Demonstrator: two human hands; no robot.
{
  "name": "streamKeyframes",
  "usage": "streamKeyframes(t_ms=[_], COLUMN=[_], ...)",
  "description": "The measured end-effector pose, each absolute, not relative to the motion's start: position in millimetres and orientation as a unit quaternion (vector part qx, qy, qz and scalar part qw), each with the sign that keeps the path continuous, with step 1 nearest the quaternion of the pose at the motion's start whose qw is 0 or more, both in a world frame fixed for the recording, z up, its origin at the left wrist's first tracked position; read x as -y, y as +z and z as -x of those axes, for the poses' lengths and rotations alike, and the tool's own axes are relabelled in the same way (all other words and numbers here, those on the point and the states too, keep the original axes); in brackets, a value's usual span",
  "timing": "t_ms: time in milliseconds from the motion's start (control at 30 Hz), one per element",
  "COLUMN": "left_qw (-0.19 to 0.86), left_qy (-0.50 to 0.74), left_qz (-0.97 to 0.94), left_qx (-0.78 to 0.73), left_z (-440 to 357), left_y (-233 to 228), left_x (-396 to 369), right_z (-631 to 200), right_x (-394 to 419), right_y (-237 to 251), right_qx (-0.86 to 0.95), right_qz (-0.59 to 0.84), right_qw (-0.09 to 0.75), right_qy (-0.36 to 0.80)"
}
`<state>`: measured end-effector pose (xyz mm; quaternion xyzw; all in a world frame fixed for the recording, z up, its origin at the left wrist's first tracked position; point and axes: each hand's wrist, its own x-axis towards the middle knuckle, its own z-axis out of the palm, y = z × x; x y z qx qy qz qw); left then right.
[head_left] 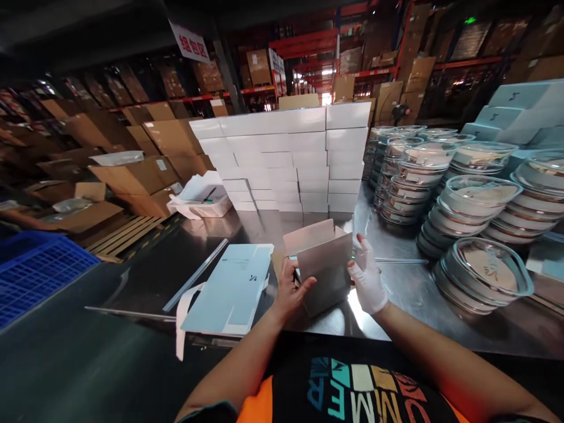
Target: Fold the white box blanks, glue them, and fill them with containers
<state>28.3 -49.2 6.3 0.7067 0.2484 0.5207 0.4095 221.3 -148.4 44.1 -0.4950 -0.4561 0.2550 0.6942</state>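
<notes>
My left hand (293, 289) is bare and closed on the left side of a small carton (326, 273), with the thumb on its near panel. The carton stands tilted above the table's front part, its top flaps raised. My right hand (369, 279) wears a white glove with bare fingertips. Its fingers are stretched apart at the carton's right edge, the thumb close to the panel; whether it touches, I cannot tell. Left of the carton lies a stack of flat pale-blue cartons (229, 282) with black handwriting on top.
A wall of stacked white boxes (282, 158) stands at the back of the metal table (273, 226). Stacks of round clear-lidded containers (489, 264) fill the right side. A white basket (211, 207) sits back left, a blue crate (39, 270) far left.
</notes>
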Motion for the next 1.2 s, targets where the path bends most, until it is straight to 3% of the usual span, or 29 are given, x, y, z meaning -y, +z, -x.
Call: streamKeyframes(t_ms=[167, 367, 500, 600, 667, 733, 800, 1033, 1200], left_qw=[0.420, 0.411, 0.368, 0.293, 0.262, 0.266, 0.290, 0.412, 0.457], left_qy=[0.541, 0.626, 0.539, 0.526, 0.542, 0.560, 0.576, 0.586, 0.590], left_qz=[-0.691, -0.611, -0.721, -0.758, -0.755, -0.740, -0.718, -0.634, -0.597], left_qx=[-0.232, -0.256, -0.232, -0.249, -0.261, -0.261, -0.262, -0.290, -0.295], left_z=[-32, -35, -22, -14, -13, -15, -17, -5, 1], left_y=[20, 9, -13, -20, -18, -12, -3, 22, 33], left_x=[54, 60, 58, 51, 46, 42, 40, 43, 46], right_z=[-221, -212, -229, -266, -291, -306, -310, -297, -284], right_x=[137, 111, 115, 129, 138, 142, 142, 151, 176], right_y=[62, 61, 62, 59, 52, 42, 32, 28, 63], right_qx=[0.459, 0.383, 0.444, 0.479, 0.471, 0.465, 0.475, 0.422, 0.386], right_qz=[0.500, 0.586, 0.564, 0.653, 0.760, 0.819, 0.821, 0.816, 0.711], right_qw=[0.666, 0.669, 0.648, 0.555, 0.414, 0.273, 0.220, 0.337, 0.585], right_qy=[0.309, 0.248, 0.254, 0.191, 0.167, 0.195, 0.229, 0.206, 0.064])
